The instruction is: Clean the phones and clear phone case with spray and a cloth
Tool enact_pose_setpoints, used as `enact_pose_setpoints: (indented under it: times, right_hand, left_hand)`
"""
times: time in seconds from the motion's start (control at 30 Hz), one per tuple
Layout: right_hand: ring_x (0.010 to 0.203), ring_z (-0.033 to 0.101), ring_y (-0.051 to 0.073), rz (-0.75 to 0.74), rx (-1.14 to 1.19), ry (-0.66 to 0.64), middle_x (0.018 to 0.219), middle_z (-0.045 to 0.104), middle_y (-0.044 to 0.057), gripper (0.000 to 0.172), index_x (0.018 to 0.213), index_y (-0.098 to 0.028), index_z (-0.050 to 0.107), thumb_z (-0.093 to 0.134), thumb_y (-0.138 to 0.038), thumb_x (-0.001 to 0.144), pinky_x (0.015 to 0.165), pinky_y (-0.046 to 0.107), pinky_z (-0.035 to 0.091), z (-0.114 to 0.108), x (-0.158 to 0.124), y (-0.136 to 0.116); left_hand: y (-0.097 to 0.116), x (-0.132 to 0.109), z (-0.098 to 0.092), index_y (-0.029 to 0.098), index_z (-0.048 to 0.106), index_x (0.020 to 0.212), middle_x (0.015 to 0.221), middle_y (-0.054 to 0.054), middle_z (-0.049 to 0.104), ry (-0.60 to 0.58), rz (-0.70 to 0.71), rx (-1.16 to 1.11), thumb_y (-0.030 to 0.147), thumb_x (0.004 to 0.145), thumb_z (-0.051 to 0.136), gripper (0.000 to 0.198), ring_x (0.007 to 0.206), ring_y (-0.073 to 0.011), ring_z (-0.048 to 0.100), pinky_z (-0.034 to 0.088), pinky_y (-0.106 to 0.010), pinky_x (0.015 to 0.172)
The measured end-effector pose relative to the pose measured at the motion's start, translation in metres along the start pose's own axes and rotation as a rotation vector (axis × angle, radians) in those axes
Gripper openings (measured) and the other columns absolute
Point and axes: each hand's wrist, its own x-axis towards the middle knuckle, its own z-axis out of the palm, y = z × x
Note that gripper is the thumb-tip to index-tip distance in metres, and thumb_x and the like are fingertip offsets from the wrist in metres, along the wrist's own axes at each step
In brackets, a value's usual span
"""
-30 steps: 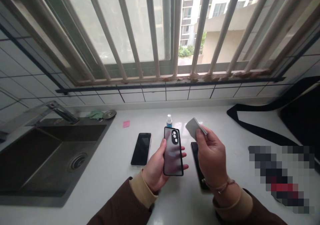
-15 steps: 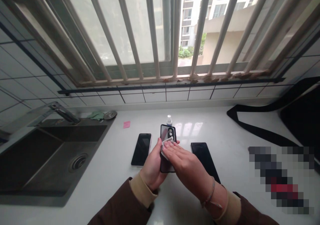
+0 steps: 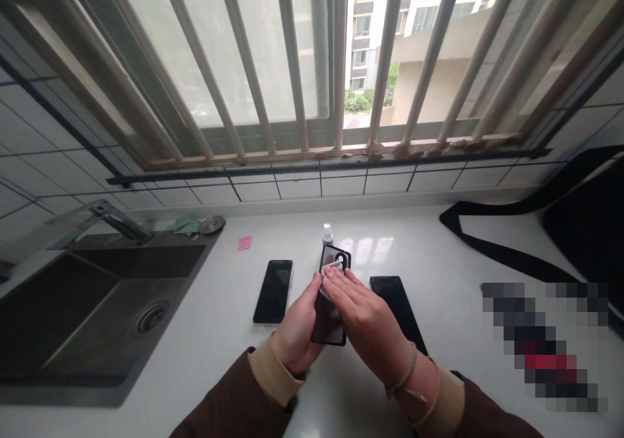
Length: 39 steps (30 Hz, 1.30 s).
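My left hand [image 3: 298, 327] grips a dark-edged phone or phone case [image 3: 329, 321] with a round camera area near its top. Pressed on its upper part is a small white cloth or tissue [image 3: 333, 266], under the fingers of my right hand [image 3: 363, 308]. A small white-capped bottle [image 3: 327, 234] stands just behind it. To the left lies a black-screened phone [image 3: 273, 292] with a light edge. A larger black device [image 3: 397, 305] lies to the right, partly hidden by my right hand.
A sink [image 3: 112, 295] with a faucet [image 3: 121, 221] is on the left, a green cloth [image 3: 185, 225] and metal drain lid [image 3: 212, 225] behind it. A pink note [image 3: 244, 243] lies on the counter [image 3: 209, 360]. A black strap [image 3: 502, 253] and bag are at right.
The held phone or case has tilted, its top leaning right and its bottom lower. The white cloth and my right fingers have shifted slightly up on it. The view has moved a little.
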Motion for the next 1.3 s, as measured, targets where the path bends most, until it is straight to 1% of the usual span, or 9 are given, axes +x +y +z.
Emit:
enact_pose_setpoints:
  times: [0.13, 0.23, 0.33, 0.5, 0.67, 0.77, 0.93, 1.1, 1.3]
  right_hand:
    - [0.141, 0.062, 0.028, 0.028, -0.022, 0.070, 0.147, 0.067, 0.019, 0.049, 0.149, -0.009, 0.061, 0.046, -0.001, 0.103, 0.124, 0.050, 0.050, -0.002, -0.001, 0.006]
    - [0.141, 0.063, 0.028, 0.076, -0.027, 0.112, 0.147, 0.067, 0.019, 0.053, 0.154, -0.013, 0.057, 0.045, -0.002, 0.104, 0.123, 0.052, 0.050, -0.003, -0.002, 0.012]
    - [0.140, 0.063, 0.028, 0.114, -0.015, 0.126, 0.147, 0.068, 0.018, 0.055, 0.155, -0.016, 0.056, 0.044, -0.001, 0.104, 0.123, 0.053, 0.050, -0.003, -0.003, 0.017]
    - [0.141, 0.062, 0.027, 0.099, 0.050, 0.108, 0.148, 0.067, 0.015, 0.054, 0.152, -0.019, 0.061, 0.046, 0.000, 0.103, 0.123, 0.051, 0.050, -0.003, -0.002, 0.019]
    - [0.142, 0.062, 0.025, -0.020, 0.093, 0.033, 0.148, 0.067, 0.016, 0.044, 0.141, -0.013, 0.067, 0.047, -0.001, 0.104, 0.124, 0.046, 0.050, -0.007, 0.004, 0.011]
    - [0.141, 0.062, 0.024, -0.085, 0.133, -0.031, 0.146, 0.069, 0.013, 0.042, 0.136, -0.013, 0.070, 0.048, 0.000, 0.103, 0.125, 0.046, 0.048, -0.007, 0.006, 0.004]
    - [0.138, 0.065, 0.022, -0.163, 0.162, -0.061, 0.142, 0.072, 0.013, 0.043, 0.134, -0.013, 0.070, 0.047, 0.003, 0.101, 0.124, 0.043, 0.050, -0.006, 0.005, -0.003]
    - [0.138, 0.065, 0.022, -0.079, 0.144, -0.056, 0.145, 0.070, 0.012, 0.044, 0.139, -0.016, 0.067, 0.049, 0.000, 0.103, 0.123, 0.046, 0.051, -0.006, 0.004, 0.001]
    - [0.139, 0.064, 0.025, -0.017, 0.085, -0.009, 0.146, 0.069, 0.014, 0.045, 0.142, -0.014, 0.065, 0.048, 0.000, 0.102, 0.123, 0.046, 0.051, -0.008, 0.004, 0.012]
  left_hand:
    - [-0.002, -0.002, -0.001, 0.013, 0.072, 0.136, 0.132, -0.014, 0.075, -0.015, 0.012, 0.105, 0.038, 0.112, 0.047, 0.043, 0.130, -0.0224, 0.067, 0.051, -0.032, 0.114]
    - [-0.002, -0.005, -0.004, 0.017, 0.071, 0.136, 0.116, -0.014, 0.079, 0.031, -0.059, 0.298, 0.047, 0.109, 0.051, 0.045, 0.096, -0.0232, 0.078, 0.064, -0.034, 0.083]
    - [-0.002, -0.009, -0.006, 0.017, 0.071, 0.135, 0.108, -0.014, 0.079, 0.069, -0.093, 0.411, 0.053, 0.107, 0.054, 0.049, 0.076, -0.0215, 0.075, 0.064, -0.033, 0.065]
    - [0.000, -0.008, -0.003, 0.018, 0.070, 0.136, 0.111, -0.014, 0.079, 0.040, -0.108, 0.309, 0.053, 0.107, 0.055, 0.048, 0.082, -0.0233, 0.077, 0.065, -0.035, 0.071]
    - [0.006, -0.003, 0.003, 0.013, 0.070, 0.138, 0.129, -0.015, 0.076, 0.003, -0.027, 0.077, 0.042, 0.111, 0.049, 0.044, 0.122, -0.0247, 0.072, 0.055, -0.036, 0.110]
    - [0.013, -0.002, 0.002, 0.008, 0.073, 0.128, 0.127, -0.018, 0.076, 0.018, -0.050, 0.026, 0.043, 0.111, 0.049, 0.046, 0.128, -0.0247, 0.069, 0.049, -0.035, 0.118]
    - [0.020, -0.001, -0.005, 0.001, 0.074, 0.120, 0.115, -0.025, 0.077, 0.033, -0.101, 0.114, 0.056, 0.109, 0.048, 0.062, 0.122, -0.0318, 0.072, 0.054, -0.042, 0.113]
    - [0.017, 0.000, -0.008, 0.006, 0.075, 0.121, 0.117, -0.019, 0.078, 0.050, -0.078, 0.067, 0.046, 0.109, 0.054, 0.047, 0.111, -0.0229, 0.076, 0.056, -0.032, 0.107]
    - [0.017, -0.005, -0.004, 0.016, 0.069, 0.138, 0.105, -0.012, 0.079, 0.069, -0.150, 0.268, 0.051, 0.108, 0.053, 0.049, 0.068, -0.0191, 0.073, 0.063, -0.034, 0.062]
